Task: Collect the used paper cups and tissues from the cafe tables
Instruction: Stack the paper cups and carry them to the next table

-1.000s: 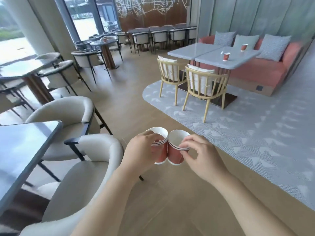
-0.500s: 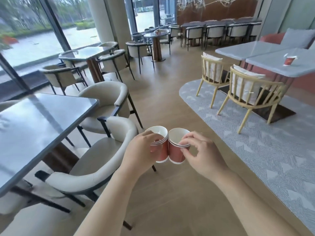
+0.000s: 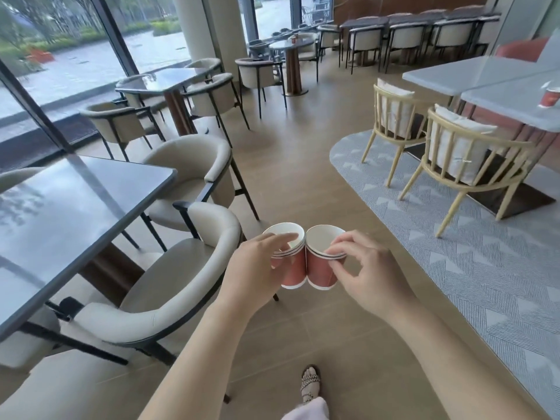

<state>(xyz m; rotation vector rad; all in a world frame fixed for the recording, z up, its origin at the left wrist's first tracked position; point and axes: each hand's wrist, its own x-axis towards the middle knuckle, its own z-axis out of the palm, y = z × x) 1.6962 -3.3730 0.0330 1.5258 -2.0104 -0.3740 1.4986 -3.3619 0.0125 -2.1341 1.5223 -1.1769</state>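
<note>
The left hand [image 3: 257,268] is curled round a stack of paper cups [image 3: 295,272], red with white rims. Its fingers wrap the wall and the thumb lies across the top edge, where several nested rims show. The right hand [image 3: 371,275] pinches the second cup [image 3: 319,268] at its rim between the thumb and bent fingertips, with the other fingers loosely arched over it. Whether this is one cup or a few nested cannot be told. The stack and the second cup are upright and touch side by side, held in the air above the wooden floor [image 3: 303,165], in front of the person's body

Below them a sandalled foot [image 3: 310,383] stands on the floor. Just left of the hands is a cream armchair [image 3: 169,268], with a second armchair [image 3: 194,165] behind it, both drawn up to a dark glossy surface [image 3: 75,201] by the window. To the right a grey patterned rug [image 3: 454,253] carries two pale wooden chairs [image 3: 466,159] tucked against a light grey surface [image 3: 515,98]. On that surface, at the picture's right edge, stands another red cup [image 3: 549,99], blurred. Further back more tables and chairs fill the room, and a small reddish thing on the round table [image 3: 291,45] is too small to make out
</note>
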